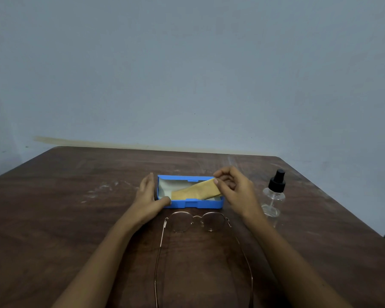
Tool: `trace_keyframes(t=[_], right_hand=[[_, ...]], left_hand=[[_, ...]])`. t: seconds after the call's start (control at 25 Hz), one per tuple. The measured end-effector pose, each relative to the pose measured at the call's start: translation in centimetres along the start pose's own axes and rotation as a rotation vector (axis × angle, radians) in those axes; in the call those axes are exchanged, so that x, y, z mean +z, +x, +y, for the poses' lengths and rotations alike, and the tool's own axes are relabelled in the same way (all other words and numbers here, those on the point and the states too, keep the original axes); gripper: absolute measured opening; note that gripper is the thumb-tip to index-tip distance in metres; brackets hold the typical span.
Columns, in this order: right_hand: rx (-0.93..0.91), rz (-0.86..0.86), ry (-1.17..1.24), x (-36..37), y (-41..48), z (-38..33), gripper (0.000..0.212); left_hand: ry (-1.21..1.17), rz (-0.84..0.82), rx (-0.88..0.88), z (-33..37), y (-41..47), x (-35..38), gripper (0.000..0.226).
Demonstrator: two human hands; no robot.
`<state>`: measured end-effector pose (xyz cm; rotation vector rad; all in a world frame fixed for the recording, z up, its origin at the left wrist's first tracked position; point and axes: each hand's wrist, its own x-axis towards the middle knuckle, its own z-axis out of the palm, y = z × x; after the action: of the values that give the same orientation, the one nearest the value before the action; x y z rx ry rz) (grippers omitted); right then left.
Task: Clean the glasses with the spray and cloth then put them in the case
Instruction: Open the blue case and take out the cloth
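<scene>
In the head view, a dark brown wooden tabletop (76,218) runs back to a plain blue-grey wall (187,63). At the middle of it lies a blue rectangular plastic glasses case (193,204), open at the top and showing a pale lining inside.

A folded yellow cleaning cloth (193,192) lies slantwise in the case. Its low end is near the front left corner, and its high end is lifted over the rear right part of the rim.

The left hand (148,196) is set against the left end of the case. Its fingers are straight and flat along that end wall, and the thumb rests on the front left corner. Its grip is not closed round anything; it only braces the case.

The right hand (233,187) hovers over the right end of the case with its fingers curled. Its grip is a tight pinch of thumb and forefinger on the raised end of the yellow cloth.

The thin metal-framed glasses with rounded clear lenses (198,221) lie on the tabletop just in front of the case, between the two forearms. The lenses are toward the case, and the two long temple arms are unfolded and reach back toward the person. The glasses are outside the case, and neither hand touches them.

To the right of the right hand, apart from the case, a small clear plastic spray bottle with a black pump top (273,194) stands upright on the tabletop. No hand touches it.
</scene>
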<state>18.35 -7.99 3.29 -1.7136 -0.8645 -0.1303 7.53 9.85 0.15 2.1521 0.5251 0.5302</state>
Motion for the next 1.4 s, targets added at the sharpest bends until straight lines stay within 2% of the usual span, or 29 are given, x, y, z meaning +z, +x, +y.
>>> trace_keyframes(t=[0.08, 0.16, 0.28, 0.4, 0.56, 0.68, 0.76, 0.92, 1.0, 1.12, 1.24, 1.4], right_hand=[[-0.041, 0.009, 0.003, 0.0, 0.0, -0.2, 0.017], [-0.101, 0.013, -0.002, 0.0, 0.0, -0.4, 0.020], [-0.237, -0.019, -0.169, 0.0, 0.0, -0.7, 0.023], [-0.408, 0.021, -0.234, 0.1, 0.0, -1.5, 0.019], [-0.583, 0.088, -0.275, 0.4, -0.3, -2.8, 0.016], [-0.629, 0.109, -0.257, 0.4, -0.4, -3.1, 0.017], [-0.655, 0.120, -0.260, 0.4, -0.4, -3.0, 0.018], [-0.659, 0.132, -0.288, 0.3, -0.3, -2.8, 0.015], [-0.647, 0.084, -0.305, 0.5, -0.3, -2.7, 0.015], [-0.633, -0.065, -0.343, 1.0, -0.4, -2.3, 0.019], [-0.626, -0.178, -0.374, 1.5, -0.5, -1.9, 0.021], [-0.640, -0.243, -0.433, 2.2, -0.8, -1.7, 0.024]], left_hand=[[-0.014, 0.245, 0.188, 0.5, -0.3, -0.2, 0.068], [0.028, 0.353, 0.414, 1.7, -0.7, -0.6, 0.052], [0.134, 0.268, 0.561, 3.2, -1.0, -0.1, 0.041], [0.148, 0.225, 0.566, 3.8, -0.9, 0.6, 0.037], [0.170, 0.193, 0.532, 3.7, -0.9, 0.5, 0.039], [0.181, 0.239, 0.482, 3.7, -1.0, 0.5, 0.021], [0.106, 0.301, 0.449, 4.0, -1.1, 0.5, 0.008], [-0.159, 0.464, 0.252, 5.0, -1.1, -0.1, 0.008], [-0.293, 0.478, 0.158, 5.4, -1.3, -0.2, 0.008], [-0.503, 0.413, 0.049, 5.5, -1.6, -0.3, 0.021], [-0.673, 0.360, -0.016, 5.5, -1.8, -0.4, 0.011], [-0.865, 0.330, -0.049, 5.7, -2.1, -0.2, 0.012]])
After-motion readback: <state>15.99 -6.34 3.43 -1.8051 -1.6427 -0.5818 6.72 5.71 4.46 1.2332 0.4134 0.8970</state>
